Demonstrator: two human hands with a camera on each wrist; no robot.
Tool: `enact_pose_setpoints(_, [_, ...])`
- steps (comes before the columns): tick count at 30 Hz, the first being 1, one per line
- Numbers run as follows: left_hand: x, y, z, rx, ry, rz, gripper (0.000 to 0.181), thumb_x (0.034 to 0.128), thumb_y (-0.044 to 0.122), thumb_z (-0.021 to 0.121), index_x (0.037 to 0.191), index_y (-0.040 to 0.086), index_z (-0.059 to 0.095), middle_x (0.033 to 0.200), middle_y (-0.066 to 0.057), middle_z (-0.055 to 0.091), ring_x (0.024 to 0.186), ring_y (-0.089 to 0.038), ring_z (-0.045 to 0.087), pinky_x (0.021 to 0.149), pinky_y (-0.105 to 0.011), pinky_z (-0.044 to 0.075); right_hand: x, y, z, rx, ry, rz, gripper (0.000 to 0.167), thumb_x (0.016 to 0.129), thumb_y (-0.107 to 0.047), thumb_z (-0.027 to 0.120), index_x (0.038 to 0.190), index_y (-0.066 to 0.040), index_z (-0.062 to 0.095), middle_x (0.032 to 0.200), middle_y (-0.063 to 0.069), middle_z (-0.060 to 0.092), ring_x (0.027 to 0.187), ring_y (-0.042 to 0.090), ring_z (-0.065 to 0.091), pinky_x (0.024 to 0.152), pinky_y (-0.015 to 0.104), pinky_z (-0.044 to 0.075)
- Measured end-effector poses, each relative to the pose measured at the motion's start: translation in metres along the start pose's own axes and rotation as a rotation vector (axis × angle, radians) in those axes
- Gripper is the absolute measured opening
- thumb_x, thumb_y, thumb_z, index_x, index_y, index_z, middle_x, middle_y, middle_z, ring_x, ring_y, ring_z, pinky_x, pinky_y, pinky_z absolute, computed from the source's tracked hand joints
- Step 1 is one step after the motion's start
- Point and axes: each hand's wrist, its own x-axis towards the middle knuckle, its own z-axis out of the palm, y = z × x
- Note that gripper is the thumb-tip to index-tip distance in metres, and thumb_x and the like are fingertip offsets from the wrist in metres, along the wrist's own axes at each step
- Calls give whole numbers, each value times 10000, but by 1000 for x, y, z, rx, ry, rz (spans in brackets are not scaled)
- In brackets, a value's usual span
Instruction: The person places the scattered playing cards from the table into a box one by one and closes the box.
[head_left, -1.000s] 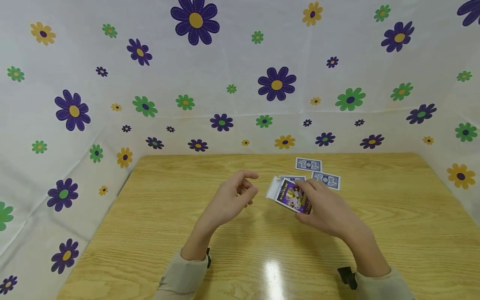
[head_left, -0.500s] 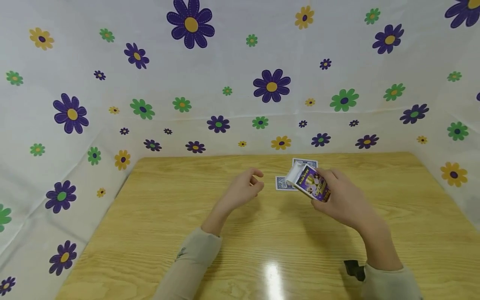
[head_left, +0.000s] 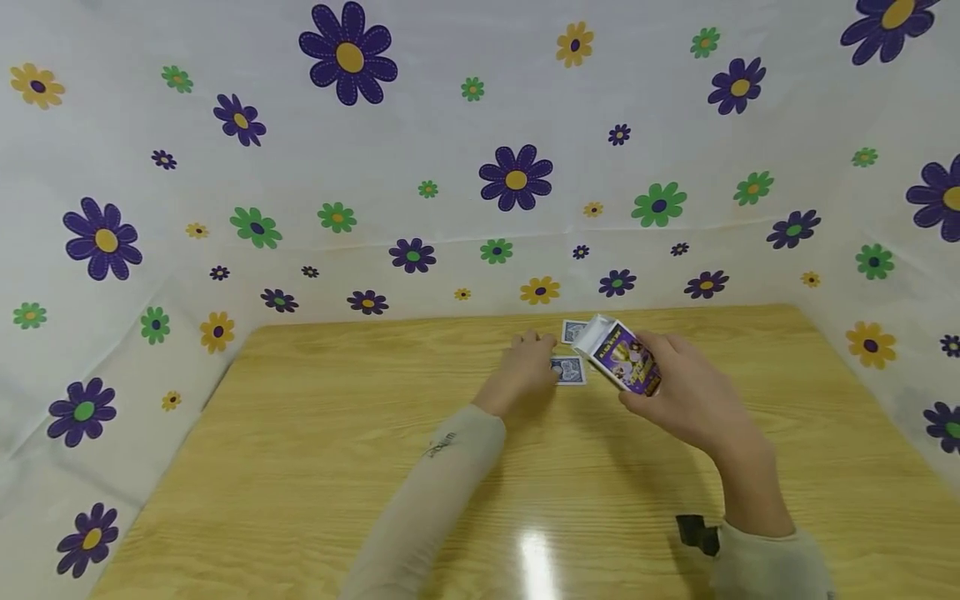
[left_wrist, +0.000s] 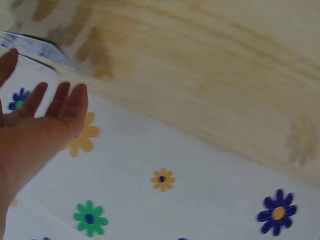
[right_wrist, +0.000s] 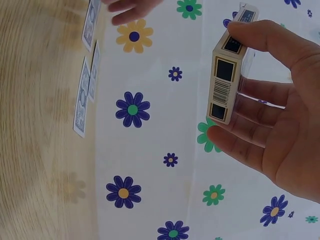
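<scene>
My right hand (head_left: 693, 396) grips a purple playing card box (head_left: 626, 358) above the table, fingers on one side and thumb on the other. Its white flap stands open toward the upper left, and its barcode end shows in the right wrist view. My left hand (head_left: 528, 367) reaches over the near left card (head_left: 570, 371), which lies face down with a blue back. In the left wrist view its fingers (left_wrist: 77, 102) look loosely bent, apart from the cards and holding nothing. Behind the box lies another card (head_left: 573, 331). A third card (right_wrist: 80, 107) shows in the right wrist view.
The wooden table (head_left: 360, 467) reaches back to a white cloth (head_left: 442, 133) printed with flowers, which also rises at both sides. A black strap piece (head_left: 697, 533) sits at the right wrist.
My left hand has moved right and forward, over the near left card. The right hand first moved the box right and up, then stayed nearly still. The head view has turned slightly right.
</scene>
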Motion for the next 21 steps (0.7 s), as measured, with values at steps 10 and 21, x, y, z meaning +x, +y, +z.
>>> enact_pose_setpoints(10, [1, -21, -3, 47, -66, 71, 399, 895, 159, 665, 1292, 174, 627, 1443, -116, 452, 1276, -308, 410, 1019, -452, 444, 2, -2, 2, 23, -4, -32, 781, 819, -297, 782, 1437, 24, 428, 1268, 235, 535, 938, 281, 546, 724, 375, 500])
enact_pose_setpoints(21, [-15, -40, -6, 20, -56, 78, 300, 840, 116, 756, 1128, 121, 673, 1145, -71, 550, 1033, -234, 549, 927, -380, 494, 1, -9, 7, 0, -35, -56, 778, 821, -317, 780, 1438, 4, 432, 1246, 225, 549, 893, 255, 546, 672, 337, 482])
